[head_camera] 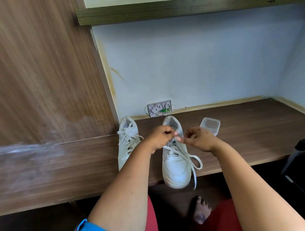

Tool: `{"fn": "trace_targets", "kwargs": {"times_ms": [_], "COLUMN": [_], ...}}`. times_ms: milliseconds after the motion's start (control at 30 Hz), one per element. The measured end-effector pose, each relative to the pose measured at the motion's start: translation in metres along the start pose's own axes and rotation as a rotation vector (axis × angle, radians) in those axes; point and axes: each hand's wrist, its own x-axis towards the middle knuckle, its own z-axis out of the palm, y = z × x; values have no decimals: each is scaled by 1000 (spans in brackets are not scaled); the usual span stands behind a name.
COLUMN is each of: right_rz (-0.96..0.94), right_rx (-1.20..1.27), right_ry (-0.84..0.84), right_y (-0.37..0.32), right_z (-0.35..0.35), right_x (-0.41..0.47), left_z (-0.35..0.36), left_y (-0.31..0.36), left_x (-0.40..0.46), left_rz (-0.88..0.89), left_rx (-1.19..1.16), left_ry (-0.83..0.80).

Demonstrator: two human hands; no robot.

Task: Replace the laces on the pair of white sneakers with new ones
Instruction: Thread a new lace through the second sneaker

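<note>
Both forearms are bare and extend forward from the lower edge of the view, converging toward the centre. The left hand [160,136] has its fingers curled inward, thumb and fingertips closed in a pinch. The right hand [200,139] mirrors it, fingers curled, forefinger and thumb pinched. The two grips sit just beside each other, fingertips nearly touching. Both wrists are slightly bent.
</note>
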Motion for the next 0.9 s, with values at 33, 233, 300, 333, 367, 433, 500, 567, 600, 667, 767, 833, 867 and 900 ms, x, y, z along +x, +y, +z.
{"fn": "trace_targets", "kwargs": {"times_ms": [33, 233, 300, 333, 367, 433, 500, 567, 600, 667, 767, 833, 867, 900], "right_rz": [-54, -89, -51, -35, -20, 7, 37, 69, 92, 142, 95, 15, -37, -82], "right_rx": [40, 74, 59, 39, 16, -3, -21, -76, -94, -110, -111, -88, -110, -129], "right_ry": [37, 48, 68, 95, 124, 174, 199, 216, 229, 250, 216, 187, 192, 209], "right_y": [-5, -1, 8, 14, 20, 31, 37, 42, 45, 49, 43, 28, 23, 19], "right_z": [7, 18, 2, -7, -15, -26, -30, -28, -26, -23, -11, 3, 10, 17], "right_x": [3, 12, 12, 12, 11, 10, 11, 15, 17, 18, 20, 22, 25, 28], "left_z": [1, -9, -23, -33, -44, -67, -84, -91, -90, -83, -67, -51, -41, -31], "left_y": [1, 3, 4, 6, 5, 2, -4, -8, -7, -6, -3, 1, 3, 6], "left_x": [0, -4, -5, -7, -6, -8, -11, -10, -10, -11, -9, -4, 0, 2], "left_rz": [1, 0, 0, 2, -13, -49, -101, -163, -217, -320, -247, -133, -70, -5], "left_rx": [3, 57, 197, 309, 406, 454, 418, 535, 637, 810, 1020, 975, 930, 902], "left_ry": [12, -39, -46, -56, -64, -24, 45, -4, -68, -198, -157, 2, 67, 101]}}
